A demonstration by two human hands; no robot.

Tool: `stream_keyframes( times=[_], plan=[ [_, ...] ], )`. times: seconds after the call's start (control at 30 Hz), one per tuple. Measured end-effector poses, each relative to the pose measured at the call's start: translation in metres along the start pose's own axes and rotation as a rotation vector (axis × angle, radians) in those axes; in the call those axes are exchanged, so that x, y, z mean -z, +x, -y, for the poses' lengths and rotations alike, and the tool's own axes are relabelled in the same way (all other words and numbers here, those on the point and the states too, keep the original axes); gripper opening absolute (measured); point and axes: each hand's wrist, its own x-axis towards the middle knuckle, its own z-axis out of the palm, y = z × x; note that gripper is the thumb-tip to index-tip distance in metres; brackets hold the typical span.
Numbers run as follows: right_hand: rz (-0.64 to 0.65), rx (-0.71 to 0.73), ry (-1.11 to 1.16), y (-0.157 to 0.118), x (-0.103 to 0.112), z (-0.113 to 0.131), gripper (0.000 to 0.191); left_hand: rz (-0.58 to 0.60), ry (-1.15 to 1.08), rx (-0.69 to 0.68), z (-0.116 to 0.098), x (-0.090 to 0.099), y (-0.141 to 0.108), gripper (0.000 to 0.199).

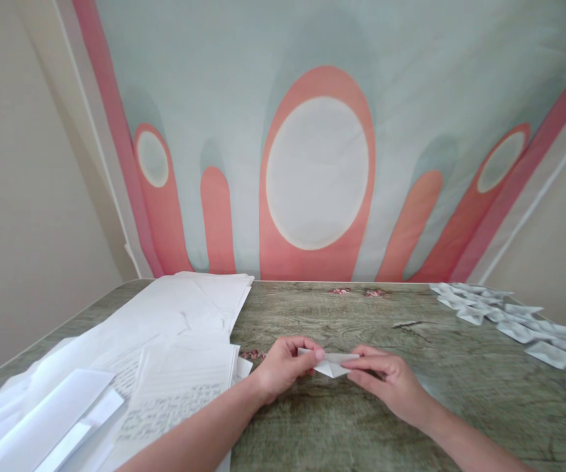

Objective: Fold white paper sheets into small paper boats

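Observation:
Between my two hands is a small folded piece of white paper (330, 366), with a pointed flap facing me. My left hand (286, 364) pinches its left end, thumb on top. At the right end, the fingers of my right hand (389, 379) are closed on the same paper. Both hands are just above the wooden table (322, 432); I cannot tell whether the paper touches it. Close to my left forearm lie printed sheets (179, 387), partly covered by that arm.
A large pile of white sheets (189, 301) covers the table's left side, with folded paper strips (51, 419) on top in front. Rows of folded paper pieces (513, 321) stand at the right edge. Behind the table rises a patterned backdrop (243, 98).

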Motion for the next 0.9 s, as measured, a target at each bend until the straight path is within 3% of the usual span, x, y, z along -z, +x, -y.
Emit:
stream_keyframes(
  times=[0.2,0.3,0.4,0.53,0.9],
  plan=[
    [-0.096,-0.102,-0.008,0.0031,0.002,-0.0014,0.025,0.037,-0.276,-0.058,0.0016,-0.001,0.0016,0.04],
    [-0.13,-0.147,0.001,0.0046,0.0035,-0.0036,0.029,-0.013,-0.332,-0.16,0.0006,-0.0034,0.0029,0.045],
    [-0.147,-0.177,0.0,0.0057,0.0042,-0.0053,0.032,-0.132,-0.272,-0.214,0.0015,-0.0048,0.0047,0.032],
    [-0.135,-0.203,0.004,0.0066,0.004,-0.0028,0.035,-0.238,-0.125,-0.156,0.0037,-0.0047,0.006,0.031],
    [-0.148,-0.23,0.139,0.0047,0.0036,-0.0026,0.029,-0.177,0.082,-0.081,0.0068,-0.0034,0.0062,0.025]
  ],
)
